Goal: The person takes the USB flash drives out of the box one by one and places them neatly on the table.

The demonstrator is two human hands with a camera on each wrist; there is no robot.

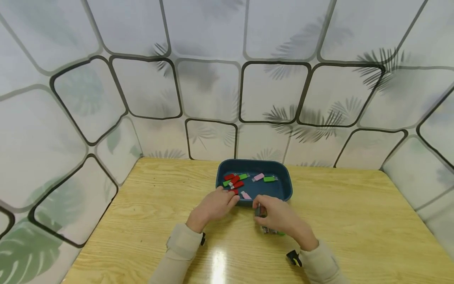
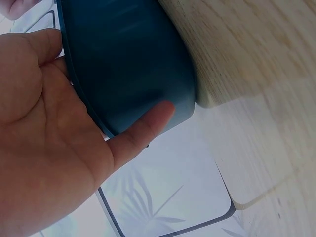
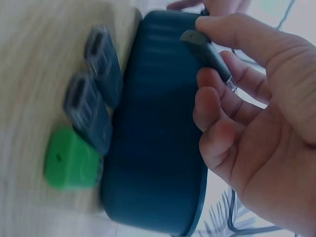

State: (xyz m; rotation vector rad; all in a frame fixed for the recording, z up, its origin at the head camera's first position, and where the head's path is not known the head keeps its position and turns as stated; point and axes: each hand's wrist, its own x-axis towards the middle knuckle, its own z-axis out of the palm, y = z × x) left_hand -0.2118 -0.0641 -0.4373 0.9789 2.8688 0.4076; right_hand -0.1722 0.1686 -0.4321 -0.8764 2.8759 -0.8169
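My right hand point(image 1: 278, 215) pinches a dark grey USB flash drive point(image 3: 207, 53) between thumb and forefinger, in front of the blue bin point(image 1: 289, 189). The other fingers curl loosely below it in the right wrist view. My left hand point(image 1: 216, 205) rests over the bin's near left rim. Its little finger point(image 2: 148, 123) lies straight along the outer wall; some fingertips are hidden behind the rim. Inside the bin lie several red USB drives point(image 1: 238, 184), green ones point(image 1: 269, 179) and pink ones point(image 1: 258, 177).
Below my right hand, two dark grey drives with clear ends point(image 3: 91, 111) and a green drive point(image 3: 71, 158) lie on the wooden table point(image 1: 170, 185) by the bin's near wall. A patterned curtain point(image 1: 213, 90) stands behind the table.
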